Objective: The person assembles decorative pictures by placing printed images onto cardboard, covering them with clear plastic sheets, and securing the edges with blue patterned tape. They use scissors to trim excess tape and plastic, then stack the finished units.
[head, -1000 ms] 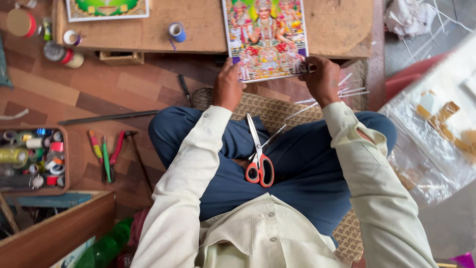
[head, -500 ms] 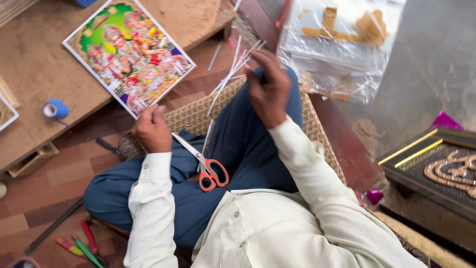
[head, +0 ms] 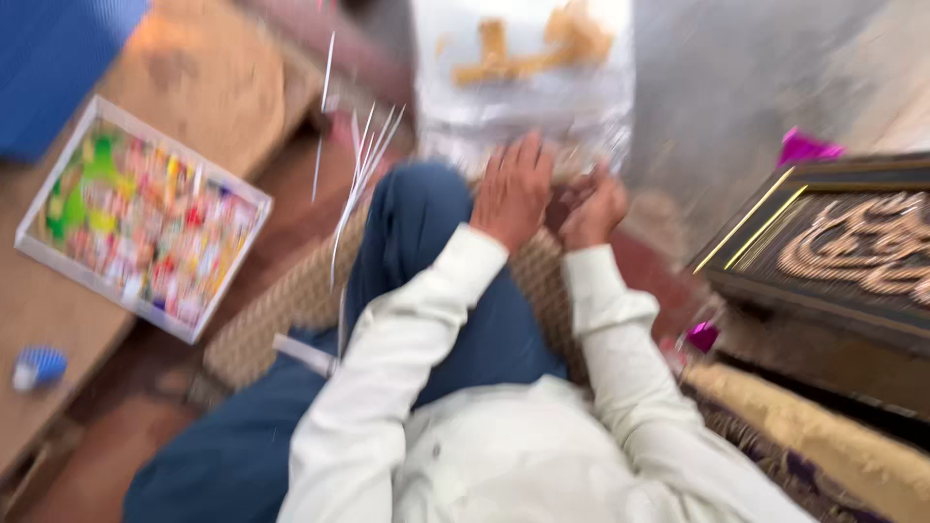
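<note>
While the view is smeared by motion, a person in a white long-sleeved shirt (head: 504,455) and blue trousers (head: 417,252) can be made out sitting cross-legged on a woven tan mat (head: 281,310). Both hands have come together out in front of the right knee. A moment ago they were apart, the left resting near the scissors on the lap and the right reaching forward alone; now the left hand (head: 513,189) has swung across to join it, fingers loosely spread and palm down. The right hand (head: 593,205) sits just beside it, curled inward, but the blur hides whether it is pinching anything.

The hands are nearest a clear plastic sheet bearing pale brown pieces (head: 528,68), which lies on the floor just beyond the fingertips. A bundle of thin white strips (head: 358,169) fans up beside the left knee, apart from both hands. The scissors seen earlier no longer show on the lap.

The colourful framed picture print (head: 140,218) lies flat on the low wooden board (head: 194,73) to the left, well away from the hands, with a small blue spool (head: 39,368) near its corner. To the right stands a dark frame with gold ornament (head: 852,252). The turn of head and hands suggests attention has shifted from the print towards the plastic sheet.
</note>
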Tool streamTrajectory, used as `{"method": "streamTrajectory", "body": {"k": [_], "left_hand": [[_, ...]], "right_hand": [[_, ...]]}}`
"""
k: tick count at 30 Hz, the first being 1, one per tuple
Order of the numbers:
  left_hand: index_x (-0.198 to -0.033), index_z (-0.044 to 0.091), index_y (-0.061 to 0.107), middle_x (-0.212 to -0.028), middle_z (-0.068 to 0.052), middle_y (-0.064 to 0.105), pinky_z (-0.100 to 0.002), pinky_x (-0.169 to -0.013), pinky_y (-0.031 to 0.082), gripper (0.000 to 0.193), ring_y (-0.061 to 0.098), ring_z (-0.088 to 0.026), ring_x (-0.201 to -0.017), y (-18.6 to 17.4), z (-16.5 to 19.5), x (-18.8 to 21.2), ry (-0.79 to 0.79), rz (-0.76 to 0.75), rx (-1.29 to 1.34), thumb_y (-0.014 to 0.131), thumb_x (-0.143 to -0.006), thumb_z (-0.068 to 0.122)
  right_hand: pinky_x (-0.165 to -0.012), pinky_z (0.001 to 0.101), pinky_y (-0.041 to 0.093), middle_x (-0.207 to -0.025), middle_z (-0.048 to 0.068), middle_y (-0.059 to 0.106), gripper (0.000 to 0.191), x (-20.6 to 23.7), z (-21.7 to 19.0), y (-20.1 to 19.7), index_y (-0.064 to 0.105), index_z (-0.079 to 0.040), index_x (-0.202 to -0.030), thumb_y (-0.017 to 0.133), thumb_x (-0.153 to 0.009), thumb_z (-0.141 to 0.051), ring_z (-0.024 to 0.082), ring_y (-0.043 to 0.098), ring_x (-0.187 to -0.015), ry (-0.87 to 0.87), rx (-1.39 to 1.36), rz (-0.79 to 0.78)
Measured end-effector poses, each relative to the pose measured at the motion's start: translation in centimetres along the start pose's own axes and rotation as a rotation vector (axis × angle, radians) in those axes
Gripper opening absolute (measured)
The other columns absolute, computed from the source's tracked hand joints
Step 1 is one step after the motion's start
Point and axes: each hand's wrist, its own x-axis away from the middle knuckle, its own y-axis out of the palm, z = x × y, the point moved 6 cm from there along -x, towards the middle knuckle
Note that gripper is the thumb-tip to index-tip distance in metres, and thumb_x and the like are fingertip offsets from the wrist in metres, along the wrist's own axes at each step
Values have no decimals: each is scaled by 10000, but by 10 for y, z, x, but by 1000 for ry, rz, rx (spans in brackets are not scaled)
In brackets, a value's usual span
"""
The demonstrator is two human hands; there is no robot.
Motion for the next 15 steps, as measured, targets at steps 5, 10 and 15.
{"method": "streamTrajectory", "body": {"k": [5, 10, 15], "left_hand": [[-1458, -16, 410, -1537, -221, 418, -604, -1089, 320, 813, 378, -371, -1386, 44, -2, -36, -92, -241, -153, 679, -711, 155], [-1328, -5, 555, -1321, -194, 570, -540, -1004, 446, 543, 543, -342, -1233, 39, -21, -56, -92, 91, -371, 649, -816, 149], [-948, 76, 655, -967, -104, 625, -449, -823, 485, 108, 625, -301, -941, 47, -38, -64, -98, 124, -140, 642, -846, 106]], "right_hand": [[-553, 348, 450, -737, 45, 628, 179, -20, -1, 26, 625, -92, -889, 620, -1001, -232, 184, 572, -612, 213, -56, 47], [-761, 386, 533, -853, 69, 693, 159, -21, -5, 31, 663, -67, -938, 601, -988, -204, 209, 641, -783, 308, -352, -21], [-834, 427, 543, -936, 116, 716, 158, -4, -16, 41, 674, -8, -986, 595, -916, -126, 279, 682, -886, -149, 122, -214]]}}
